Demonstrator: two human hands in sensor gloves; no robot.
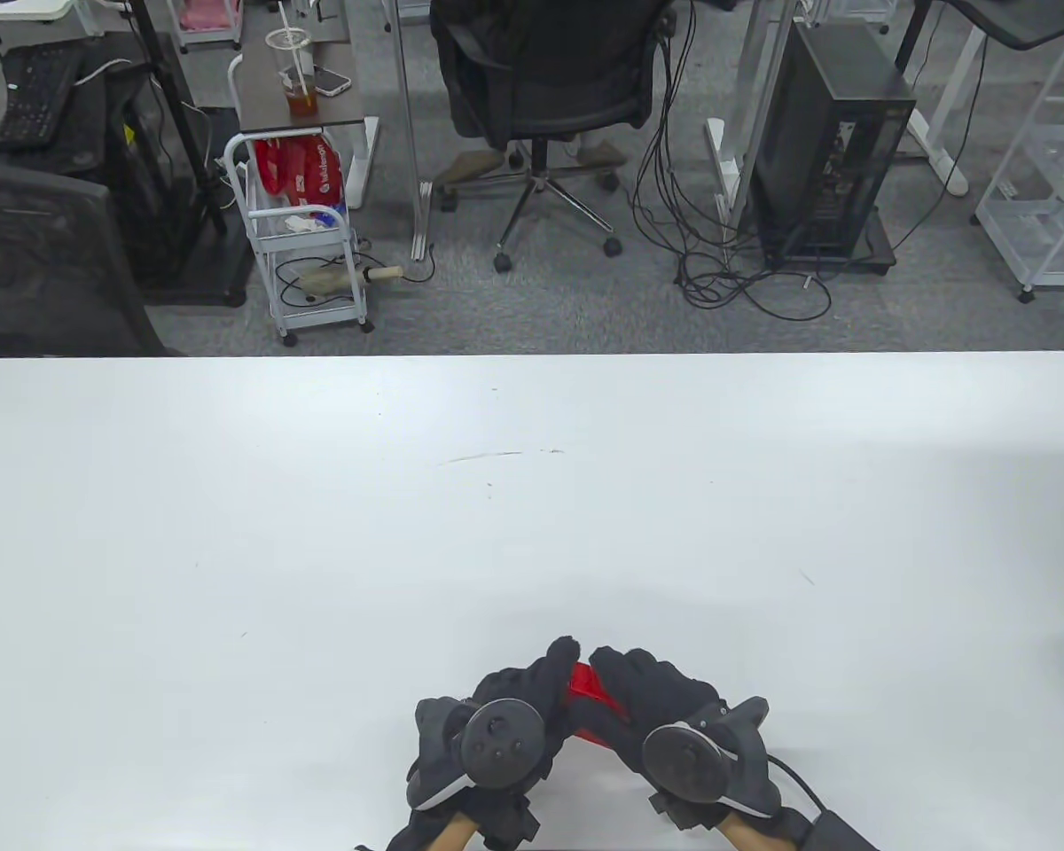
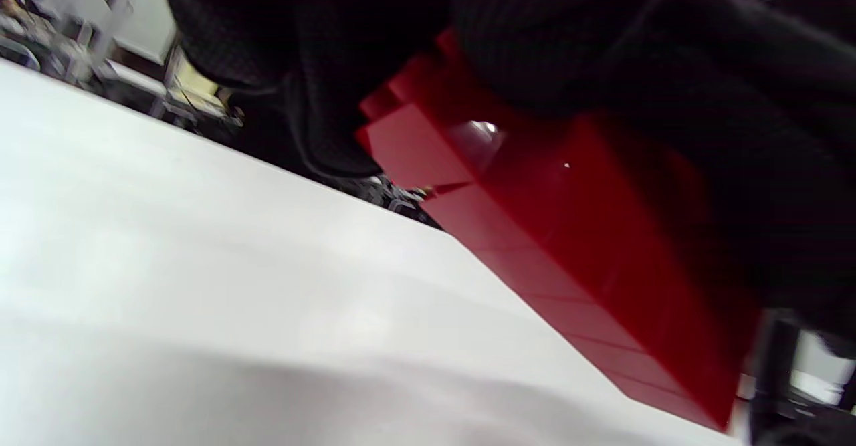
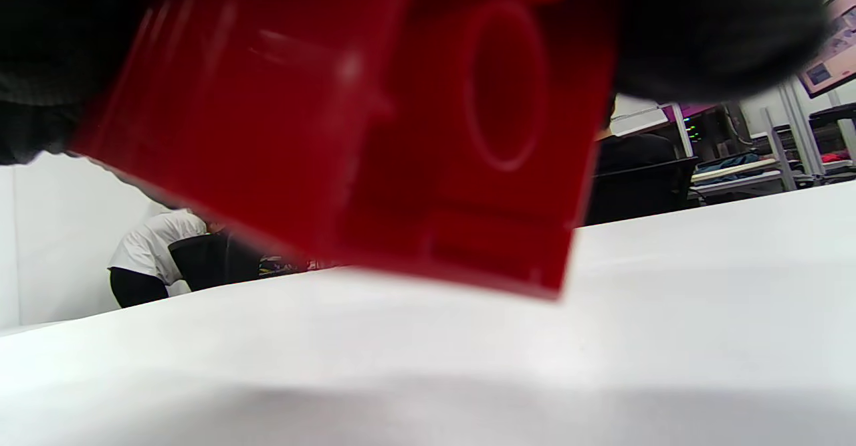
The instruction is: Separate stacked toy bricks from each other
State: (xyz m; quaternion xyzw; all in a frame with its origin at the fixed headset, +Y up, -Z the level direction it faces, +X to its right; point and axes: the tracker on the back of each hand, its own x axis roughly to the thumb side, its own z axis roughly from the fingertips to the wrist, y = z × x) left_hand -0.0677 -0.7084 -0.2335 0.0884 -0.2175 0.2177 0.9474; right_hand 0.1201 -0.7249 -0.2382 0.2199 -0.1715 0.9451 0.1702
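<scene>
A stack of red toy bricks [image 1: 590, 700] is held between both hands near the table's front edge, just above the white table [image 1: 532, 496]. My left hand [image 1: 519, 700] grips its left side and my right hand [image 1: 652, 700] grips its right side; the gloves hide most of it. In the left wrist view the stack [image 2: 568, 245] runs down to the right as several joined layers, with one brick's corner standing out at the upper left end. In the right wrist view the hollow underside of a brick [image 3: 374, 132] fills the top, held clear of the table.
The white table's far edge [image 1: 532, 356] runs across the middle of the table view. Beyond it on the floor stand an office chair [image 1: 541, 89], a white cart [image 1: 306, 239] and a computer tower [image 1: 829, 142]. A cable [image 1: 798, 784] trails from my right wrist.
</scene>
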